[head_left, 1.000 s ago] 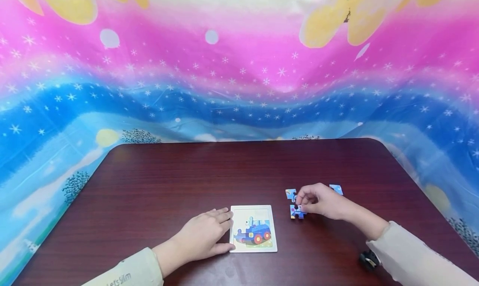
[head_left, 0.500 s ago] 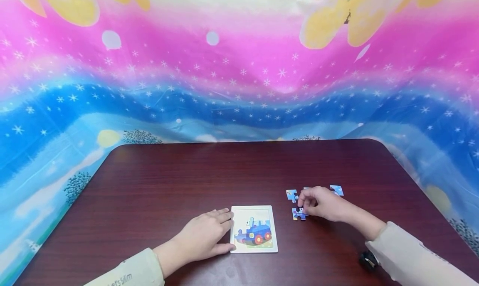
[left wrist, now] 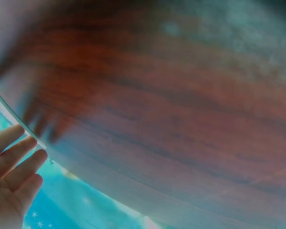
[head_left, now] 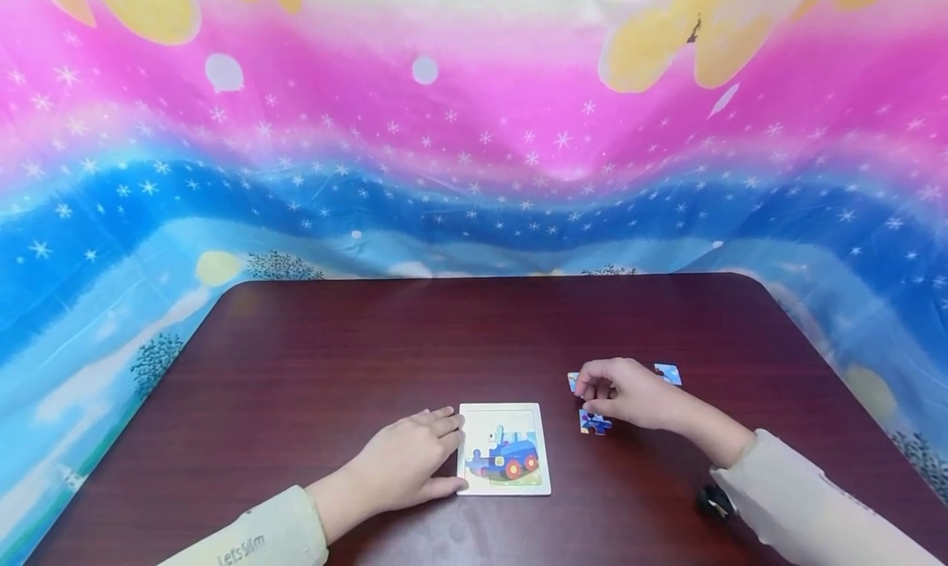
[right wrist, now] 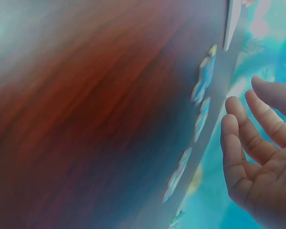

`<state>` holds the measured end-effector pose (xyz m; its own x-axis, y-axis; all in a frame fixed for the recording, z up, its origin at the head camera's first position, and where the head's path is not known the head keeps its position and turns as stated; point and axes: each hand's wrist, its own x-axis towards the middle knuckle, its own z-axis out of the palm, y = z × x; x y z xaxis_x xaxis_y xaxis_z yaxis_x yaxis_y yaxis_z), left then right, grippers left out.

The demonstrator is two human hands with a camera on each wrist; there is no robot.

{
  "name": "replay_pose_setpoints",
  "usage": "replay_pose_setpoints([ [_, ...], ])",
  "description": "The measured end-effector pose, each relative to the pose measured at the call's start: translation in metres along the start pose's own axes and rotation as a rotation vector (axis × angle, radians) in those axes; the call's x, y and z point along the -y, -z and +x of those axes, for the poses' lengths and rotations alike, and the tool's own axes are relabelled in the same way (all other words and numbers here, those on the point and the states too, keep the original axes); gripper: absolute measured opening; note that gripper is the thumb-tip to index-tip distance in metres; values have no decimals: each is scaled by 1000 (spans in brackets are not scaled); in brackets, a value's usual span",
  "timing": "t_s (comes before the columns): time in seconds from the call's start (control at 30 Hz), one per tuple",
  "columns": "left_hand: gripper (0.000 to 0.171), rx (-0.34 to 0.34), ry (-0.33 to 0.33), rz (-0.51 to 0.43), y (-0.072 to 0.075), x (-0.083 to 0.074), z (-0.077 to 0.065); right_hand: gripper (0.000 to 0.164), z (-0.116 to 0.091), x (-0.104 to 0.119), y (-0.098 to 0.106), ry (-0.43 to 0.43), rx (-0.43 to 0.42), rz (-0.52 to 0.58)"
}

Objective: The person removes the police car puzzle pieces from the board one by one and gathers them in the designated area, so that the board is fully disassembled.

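A square white puzzle tray (head_left: 544,471) lies on the table, with a blue tractor picture partly filled in by pieces. My left hand (head_left: 411,461) rests flat at its left edge, fingertips and thumb touching the border, fingers extended. My right hand (head_left: 629,393) hovers over the loose puzzle pieces, thumb and fingers bent and apart; the right wrist view shows nothing between them. Just below its fingertips lies a blue puzzle piece (head_left: 592,424). Another piece (head_left: 573,382) is partly covered by the fingers, and a sky-blue piece (head_left: 668,374) lies behind the wrist.
The dark wooden table (head_left: 370,344) reaches back to a colourful printed cloth (head_left: 474,138). A small black object (head_left: 714,503) sits by the right sleeve. In the right wrist view, loose pieces (right wrist: 178,175) lie flat in a row near the hand.
My right hand has come off the lower blue piece and shifted slightly up and left, toward the upper left piece, its thumb and fingers spreading. My left hand stays at the tray's edge.
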<state>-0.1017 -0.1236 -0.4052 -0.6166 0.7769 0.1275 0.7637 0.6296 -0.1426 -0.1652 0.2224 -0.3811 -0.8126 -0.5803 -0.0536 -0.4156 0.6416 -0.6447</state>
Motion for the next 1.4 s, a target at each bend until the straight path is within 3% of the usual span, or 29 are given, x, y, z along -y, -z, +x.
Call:
replay_pose_setpoints([
  [0.33,50,29,27,-11,1,-1,0,14,24,27,-20,125,62,-40],
  [0.7,54,45,51,-19,0,-2,-2,21,48,51,-47,172,216,-56],
  [1.17,48,4,38,11,-1,-2,-1,26,57,62,-56,154,292,-150],
  [1.4,51,19,42,9,-2,-1,-1,30,56,63,-59,145,298,-191],
])
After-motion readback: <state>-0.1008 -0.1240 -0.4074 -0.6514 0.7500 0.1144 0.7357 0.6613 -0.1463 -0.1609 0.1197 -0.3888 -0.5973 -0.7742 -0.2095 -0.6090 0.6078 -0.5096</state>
